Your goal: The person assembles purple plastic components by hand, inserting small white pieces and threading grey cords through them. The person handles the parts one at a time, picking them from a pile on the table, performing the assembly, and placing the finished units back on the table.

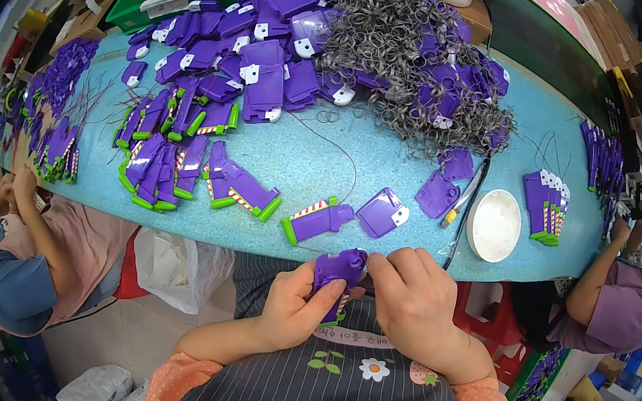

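Observation:
My left hand [295,297] is closed around a purple plastic toy-wing part [338,268], its hollow inner side facing up, just off the table's front edge. At that part's upper right corner the fingers of my right hand [415,296] are pinched together. What they hold, if anything, is hidden. On the table beyond lie a purple wing piece [320,223] with a green tip and red-striped edge, and a purple panel [380,214] with a white corner. Further right are two purple shells [437,196].
Tangled grey metal strip springs [393,41] heap at the back. Purple panels [260,73] and green-tipped wing pieces [153,164] pile at left. A white bowl [493,226], a craft knife [451,216] and stacked wings [543,204] lie right. Co-workers [50,255] sit at both sides.

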The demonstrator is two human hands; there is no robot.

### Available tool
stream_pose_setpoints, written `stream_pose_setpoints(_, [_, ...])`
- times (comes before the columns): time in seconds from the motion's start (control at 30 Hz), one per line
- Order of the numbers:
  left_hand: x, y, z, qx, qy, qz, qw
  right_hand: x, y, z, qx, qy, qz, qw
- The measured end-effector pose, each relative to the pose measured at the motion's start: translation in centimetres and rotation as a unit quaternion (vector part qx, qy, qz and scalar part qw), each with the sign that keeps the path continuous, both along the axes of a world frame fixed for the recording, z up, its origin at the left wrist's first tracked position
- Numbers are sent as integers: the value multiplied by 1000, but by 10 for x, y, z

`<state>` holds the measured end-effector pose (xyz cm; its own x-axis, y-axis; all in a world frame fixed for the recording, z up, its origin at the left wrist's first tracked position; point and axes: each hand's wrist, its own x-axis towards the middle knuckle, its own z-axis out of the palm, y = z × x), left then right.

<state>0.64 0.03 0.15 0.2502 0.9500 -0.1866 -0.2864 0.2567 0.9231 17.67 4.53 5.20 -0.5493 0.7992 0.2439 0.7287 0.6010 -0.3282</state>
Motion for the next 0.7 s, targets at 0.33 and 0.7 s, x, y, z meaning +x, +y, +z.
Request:
stream_pose_setpoints(0.33, [-4, 3, -3, -24, -78, -41, 996, -3, 1, -5, -17, 53, -32, 998])
stream_pose_setpoints(0.7, [-6, 12, 6, 247, 276, -67, 926, -4, 4, -8, -146, 189, -44, 970])
